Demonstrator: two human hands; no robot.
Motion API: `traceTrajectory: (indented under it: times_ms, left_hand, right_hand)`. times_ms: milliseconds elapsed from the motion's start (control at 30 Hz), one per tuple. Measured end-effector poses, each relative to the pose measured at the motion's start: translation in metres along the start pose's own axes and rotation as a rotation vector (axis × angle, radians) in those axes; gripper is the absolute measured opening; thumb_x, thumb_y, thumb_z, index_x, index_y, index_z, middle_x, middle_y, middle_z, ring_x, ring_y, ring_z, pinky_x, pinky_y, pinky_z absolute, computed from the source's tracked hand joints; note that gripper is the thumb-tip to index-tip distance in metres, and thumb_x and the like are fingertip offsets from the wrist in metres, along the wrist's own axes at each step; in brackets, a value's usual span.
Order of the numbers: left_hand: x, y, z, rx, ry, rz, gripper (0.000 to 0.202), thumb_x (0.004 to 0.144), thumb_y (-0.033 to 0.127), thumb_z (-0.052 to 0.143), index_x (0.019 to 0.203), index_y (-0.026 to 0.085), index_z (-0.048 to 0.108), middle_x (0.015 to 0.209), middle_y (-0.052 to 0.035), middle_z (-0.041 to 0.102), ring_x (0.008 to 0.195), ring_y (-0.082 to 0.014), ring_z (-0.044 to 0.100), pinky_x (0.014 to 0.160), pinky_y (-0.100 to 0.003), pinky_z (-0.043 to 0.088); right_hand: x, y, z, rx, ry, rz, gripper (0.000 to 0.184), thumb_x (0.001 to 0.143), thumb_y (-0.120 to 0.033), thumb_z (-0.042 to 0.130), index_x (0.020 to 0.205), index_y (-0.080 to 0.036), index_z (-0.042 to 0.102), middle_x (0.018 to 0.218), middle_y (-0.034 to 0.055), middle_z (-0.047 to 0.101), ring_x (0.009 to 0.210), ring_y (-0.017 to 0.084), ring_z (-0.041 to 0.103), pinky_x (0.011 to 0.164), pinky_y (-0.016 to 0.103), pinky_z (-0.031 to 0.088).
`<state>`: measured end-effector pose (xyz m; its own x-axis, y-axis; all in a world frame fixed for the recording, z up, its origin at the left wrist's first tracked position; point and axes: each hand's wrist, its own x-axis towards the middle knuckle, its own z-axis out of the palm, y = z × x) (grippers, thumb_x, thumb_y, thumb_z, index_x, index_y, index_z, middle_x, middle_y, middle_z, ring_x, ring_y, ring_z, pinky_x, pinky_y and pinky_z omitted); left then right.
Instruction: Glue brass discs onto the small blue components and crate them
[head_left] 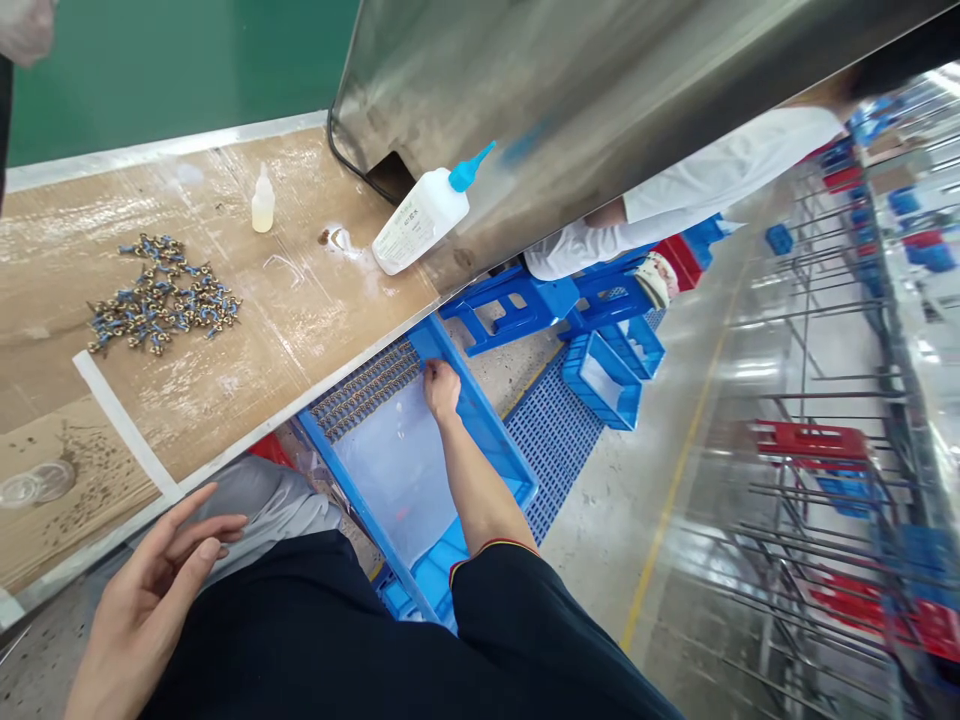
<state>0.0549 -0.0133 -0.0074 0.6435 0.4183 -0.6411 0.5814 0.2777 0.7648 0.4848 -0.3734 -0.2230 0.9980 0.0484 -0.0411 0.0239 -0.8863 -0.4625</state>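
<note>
My right hand (442, 388) reaches down into a blue plastic crate (487, 425) under the table edge, fingers curled at the end of rows of small brass parts (367, 388) lying on a clear plastic sheet (394, 465). Whether the fingers hold a part is hidden. My left hand (146, 600) hovers open near my lap, fingers spread, holding nothing, just below the table's front edge. On the brown cardboard-covered table (300, 310) lies a heap of small blue-and-brass parts (161, 297).
A small dropper bottle (262, 202) and a large white bottle with a blue nozzle (424, 212) stand by a steel machine housing (570, 90). Another person in white sleeves (675, 200) sits beyond. Blue stools and crates (607, 375) sit on the floor; metal racks (832, 480) are at right.
</note>
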Motion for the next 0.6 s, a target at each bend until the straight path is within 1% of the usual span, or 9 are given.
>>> traceTrajectory:
  times_ms: [67, 167, 233, 267, 333, 400, 467, 533, 600]
  left_hand:
    - [0.002, -0.004, -0.003, 0.000, 0.003, -0.003, 0.075, 0.104, 0.068, 0.083, 0.167, 0.033, 0.065, 0.140, -0.0075, 0.086, 0.132, -0.0292, 0.082, 0.114, -0.032, 0.065]
    - [0.006, -0.014, -0.008, 0.014, -0.039, 0.031, 0.076, 0.104, 0.068, 0.083, 0.168, 0.031, 0.065, 0.142, -0.0095, 0.086, 0.129, -0.0311, 0.083, 0.112, -0.035, 0.066]
    - [0.007, -0.018, -0.010, 0.025, -0.055, 0.052, 0.069, 0.108, 0.067, 0.077, 0.166, 0.031, 0.067, 0.142, -0.0095, 0.086, 0.126, -0.0303, 0.083, 0.112, -0.036, 0.065]
    - [0.006, -0.018, -0.010, 0.032, -0.056, 0.068, 0.064, 0.111, 0.067, 0.073, 0.164, 0.031, 0.070, 0.140, -0.0092, 0.086, 0.124, -0.0295, 0.083, 0.111, -0.035, 0.064]
    - [0.002, -0.015, -0.010, 0.056, -0.060, 0.117, 0.055, 0.114, 0.066, 0.067, 0.154, 0.030, 0.078, 0.131, -0.0087, 0.088, 0.119, -0.0286, 0.083, 0.107, -0.035, 0.063]
    - [-0.003, -0.009, -0.010, 0.091, -0.056, 0.174, 0.049, 0.115, 0.063, 0.064, 0.143, 0.029, 0.085, 0.120, -0.0082, 0.089, 0.114, -0.0285, 0.084, 0.106, -0.035, 0.062]
    - [-0.008, -0.005, -0.012, 0.101, -0.041, 0.219, 0.046, 0.116, 0.060, 0.063, 0.136, 0.028, 0.089, 0.110, -0.0078, 0.089, 0.109, -0.0285, 0.084, 0.105, -0.036, 0.062]
    - [-0.013, -0.006, -0.016, 0.069, -0.020, 0.244, 0.045, 0.116, 0.057, 0.062, 0.133, 0.026, 0.090, 0.100, -0.0073, 0.087, 0.104, -0.0286, 0.085, 0.102, -0.037, 0.063]
    - [-0.018, -0.013, -0.022, 0.019, 0.004, 0.259, 0.044, 0.115, 0.056, 0.063, 0.133, 0.025, 0.089, 0.091, -0.0065, 0.085, 0.101, -0.0287, 0.085, 0.099, -0.037, 0.065]
  right_hand:
    - [-0.005, -0.008, -0.012, 0.058, 0.082, 0.010, 0.037, 0.116, -0.052, 0.068, 0.121, -0.017, 0.079, 0.120, 0.0110, 0.083, 0.112, 0.027, 0.080, 0.112, 0.050, 0.064]
    - [-0.017, -0.032, -0.029, 0.192, 0.204, -0.008, 0.051, 0.116, -0.053, 0.049, 0.125, -0.013, 0.079, 0.105, 0.0145, 0.084, 0.089, 0.026, 0.080, 0.095, 0.044, 0.067]
    - [-0.028, -0.061, -0.037, 0.301, 0.261, -0.050, 0.055, 0.115, -0.055, 0.045, 0.132, -0.012, 0.076, 0.105, 0.0140, 0.084, 0.082, 0.024, 0.079, 0.085, 0.041, 0.067]
    - [-0.035, -0.079, -0.040, 0.352, 0.277, -0.078, 0.055, 0.114, -0.057, 0.047, 0.134, -0.014, 0.075, 0.107, 0.0130, 0.083, 0.081, 0.023, 0.079, 0.083, 0.040, 0.067]
    - [-0.052, -0.122, -0.047, 0.469, 0.286, -0.162, 0.049, 0.112, -0.059, 0.057, 0.132, -0.019, 0.077, 0.109, 0.0099, 0.083, 0.081, 0.021, 0.079, 0.083, 0.039, 0.068]
    - [-0.072, -0.169, -0.056, 0.612, 0.263, -0.291, 0.038, 0.111, -0.056, 0.069, 0.125, -0.023, 0.080, 0.106, 0.0066, 0.083, 0.080, 0.019, 0.078, 0.082, 0.037, 0.067]
    - [-0.091, -0.217, -0.064, 0.721, 0.203, -0.438, 0.026, 0.111, -0.050, 0.075, 0.120, -0.027, 0.084, 0.104, 0.0042, 0.084, 0.079, 0.018, 0.078, 0.079, 0.037, 0.066]
    - [-0.105, -0.260, -0.068, 0.722, 0.067, -0.575, 0.021, 0.113, -0.046, 0.074, 0.119, -0.029, 0.086, 0.106, 0.0031, 0.085, 0.083, 0.019, 0.080, 0.081, 0.037, 0.066]
    - [-0.112, -0.296, -0.064, 0.644, -0.120, -0.708, 0.019, 0.113, -0.042, 0.072, 0.117, -0.030, 0.087, 0.109, 0.0030, 0.086, 0.092, 0.021, 0.082, 0.087, 0.039, 0.066]
